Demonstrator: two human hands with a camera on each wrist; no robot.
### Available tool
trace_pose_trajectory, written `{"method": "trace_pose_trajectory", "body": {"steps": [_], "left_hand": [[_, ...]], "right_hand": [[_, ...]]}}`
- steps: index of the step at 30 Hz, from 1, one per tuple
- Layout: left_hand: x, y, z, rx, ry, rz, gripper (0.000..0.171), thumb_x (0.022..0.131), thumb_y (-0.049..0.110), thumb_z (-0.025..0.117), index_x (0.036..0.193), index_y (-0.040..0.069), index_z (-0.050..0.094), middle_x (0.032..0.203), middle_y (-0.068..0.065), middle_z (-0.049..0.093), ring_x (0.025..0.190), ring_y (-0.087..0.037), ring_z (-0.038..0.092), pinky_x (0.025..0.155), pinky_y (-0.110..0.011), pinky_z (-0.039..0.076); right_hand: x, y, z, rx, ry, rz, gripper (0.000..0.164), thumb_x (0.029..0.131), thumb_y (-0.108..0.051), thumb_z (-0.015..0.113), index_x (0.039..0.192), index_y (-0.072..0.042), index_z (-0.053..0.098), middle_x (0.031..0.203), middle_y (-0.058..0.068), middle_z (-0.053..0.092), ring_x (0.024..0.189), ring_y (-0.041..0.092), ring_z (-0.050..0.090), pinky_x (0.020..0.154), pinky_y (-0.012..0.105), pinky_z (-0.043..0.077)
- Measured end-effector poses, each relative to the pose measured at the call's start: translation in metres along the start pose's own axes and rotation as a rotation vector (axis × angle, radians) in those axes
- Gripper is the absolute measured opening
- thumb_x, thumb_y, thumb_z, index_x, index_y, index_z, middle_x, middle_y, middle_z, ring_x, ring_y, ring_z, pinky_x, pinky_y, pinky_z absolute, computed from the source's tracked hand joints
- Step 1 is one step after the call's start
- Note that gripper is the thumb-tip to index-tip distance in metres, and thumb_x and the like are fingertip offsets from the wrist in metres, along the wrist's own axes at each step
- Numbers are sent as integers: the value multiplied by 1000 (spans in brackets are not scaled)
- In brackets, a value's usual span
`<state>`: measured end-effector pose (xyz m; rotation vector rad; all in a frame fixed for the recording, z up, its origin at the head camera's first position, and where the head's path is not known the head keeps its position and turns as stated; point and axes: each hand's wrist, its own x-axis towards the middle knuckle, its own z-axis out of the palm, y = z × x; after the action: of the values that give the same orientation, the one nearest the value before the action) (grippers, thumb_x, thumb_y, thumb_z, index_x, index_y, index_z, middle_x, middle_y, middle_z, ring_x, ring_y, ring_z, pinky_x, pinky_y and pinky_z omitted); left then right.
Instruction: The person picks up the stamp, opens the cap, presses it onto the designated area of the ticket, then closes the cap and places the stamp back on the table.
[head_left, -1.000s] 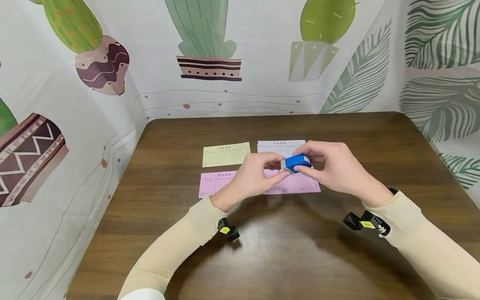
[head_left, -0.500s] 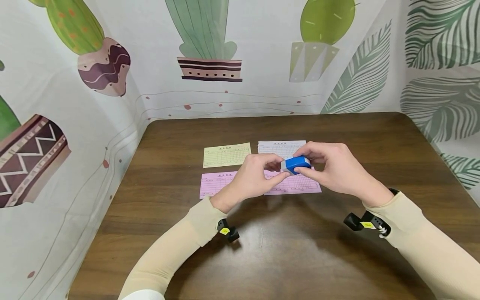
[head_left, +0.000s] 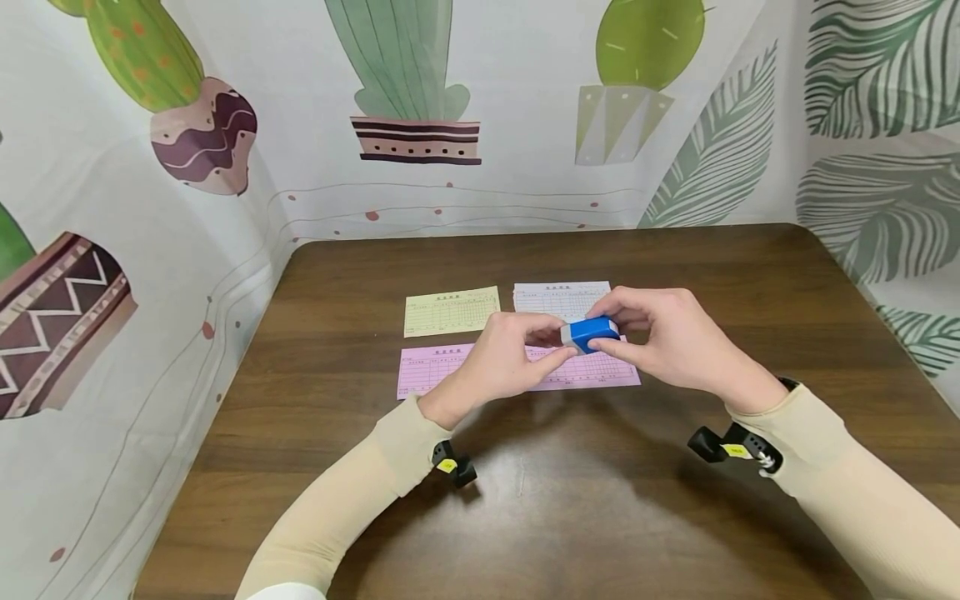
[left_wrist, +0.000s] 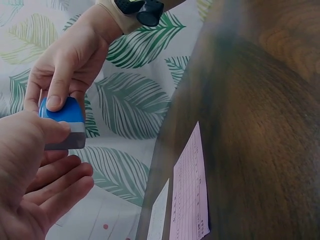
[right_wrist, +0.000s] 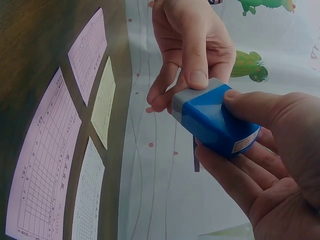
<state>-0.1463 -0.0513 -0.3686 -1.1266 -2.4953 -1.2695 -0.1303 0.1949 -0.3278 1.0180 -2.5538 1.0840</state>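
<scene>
A small blue stamp (head_left: pixel 597 332) with a grey cap (right_wrist: pixel 186 102) is held between both hands, raised over the paper slips. My left hand (head_left: pixel 510 354) pinches the grey cap between thumb and fingers, the remaining fingers loosely spread in the left wrist view. From the other side, my right hand (head_left: pixel 671 337) grips the blue body, thumb on one face and fingers beneath. A small printed label (right_wrist: pixel 245 142) shows on the body's end in the right wrist view. Cap and body sit together with no gap between them.
On the brown wooden table (head_left: pixel 360 267) lie a yellow form (head_left: pixel 450 312), a white form (head_left: pixel 551 292) and two pink forms, the left one (head_left: pixel 427 367) and the right one (head_left: pixel 600 372), partly covered by the hands. A cactus-print cloth (head_left: pixel 525 192) hangs behind the table.
Both hands and the stamp have dipped very slightly in the head view. The grip on body and cap stays the same, and the forms lie as before.
</scene>
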Motion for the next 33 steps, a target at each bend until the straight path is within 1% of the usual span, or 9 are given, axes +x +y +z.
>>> {"method": "trace_pose_trajectory", "body": {"steps": [6,9,13,15,19,22,25,29,33], "left_hand": [[1,1,-1,24,-3,19,13,93,18,83,102,9,83,97,-4,84,91,-14,82,86,-13,59],[1,1,-1,24,-1,29,15,93,18,83,104,8,83,98,-6,84,91,-15,82,85,-12,58],[-3,-3,-3,15,-9,31,17,94,17,81,107,6,83,100,-7,84,91,-15,82,85,-16,61],[-7,-7,-7,-13,-10,6,14,94,15,80,105,6,82,99,-7,84,91,-16,82,85,-21,63],[-20,-19,-17,-63,25,-87,10,91,10,80,101,6,83,94,-5,84,88,-15,82,83,-27,65],[-29,-25,-23,-69,55,-145,13,87,8,82,100,5,82,92,-6,83,87,-19,82,83,-28,65],[-34,-29,-28,-74,70,-185,16,82,7,84,98,4,79,92,-8,83,87,-24,82,84,-29,65],[-38,-30,-31,-90,89,-219,20,78,6,87,96,5,77,90,-9,82,84,-24,82,82,-31,66],[-40,-32,-32,-107,117,-206,22,78,5,87,97,4,78,88,-10,82,78,-20,82,77,-29,66]], "right_hand": [[0,0,0,2,3,-7,35,78,-1,93,105,-13,75,92,-5,79,81,3,75,77,17,62],[0,-1,-1,13,2,-6,34,78,-1,93,105,-13,75,92,-5,79,81,4,76,77,17,62],[-1,0,-6,-28,25,8,33,79,-3,93,106,-12,76,94,-2,80,82,5,77,77,15,61],[-4,2,-11,-71,65,31,34,78,-3,93,106,-12,77,93,-2,80,81,3,76,77,12,60],[-11,7,-23,-129,133,84,36,76,-3,95,105,-13,77,89,-3,79,77,-8,72,77,8,57],[-15,10,-27,-135,132,93,35,76,-3,95,105,-13,77,88,-4,79,77,-12,70,78,8,57],[-18,12,-29,-134,129,97,35,77,-4,94,105,-14,77,88,-4,79,77,-13,71,78,7,57],[-20,12,-31,-147,137,99,36,76,-3,95,105,-14,77,87,-4,79,77,-12,70,78,6,56],[-20,11,-33,-160,145,94,35,76,-3,95,105,-13,77,87,-4,79,77,-12,69,77,7,56]]}}
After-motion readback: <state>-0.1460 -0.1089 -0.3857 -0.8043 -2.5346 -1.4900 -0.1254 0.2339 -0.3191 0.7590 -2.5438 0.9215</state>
